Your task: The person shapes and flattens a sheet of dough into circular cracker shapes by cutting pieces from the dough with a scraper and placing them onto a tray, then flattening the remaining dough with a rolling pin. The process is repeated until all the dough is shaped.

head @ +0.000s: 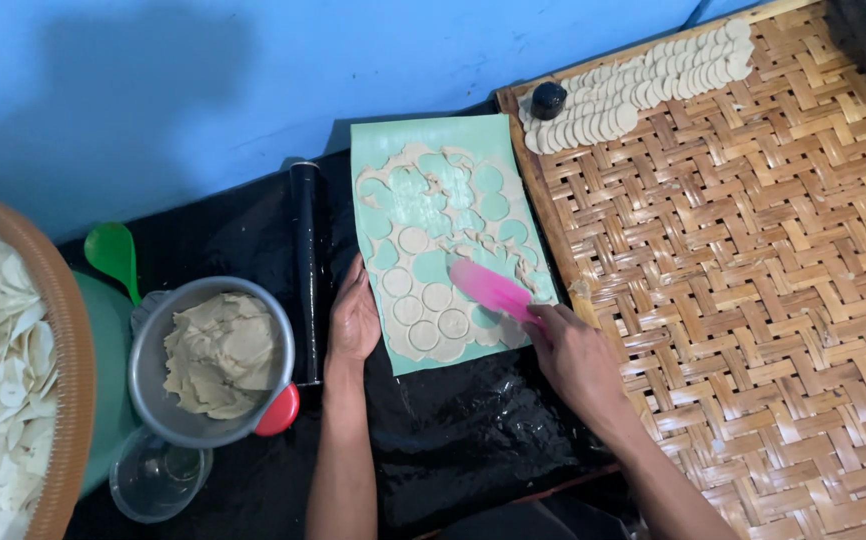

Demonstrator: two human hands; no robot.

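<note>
Hands at a green mat (393,135) of cut dough.

Seen from the head camera: left hand (354,318) flat, fingers together, pressing the mat's left edge beside the black rolling pin (306,270); right hand (575,355) closed around a pink scraper (491,289), blade lying over the dough sheet (433,260) and its cut rounds, mat on black plastic on the desk. At left, metal bowl (153,330) of dough scraps; at right, woven tray (753,280) with rows of dough discs (643,85).
</note>
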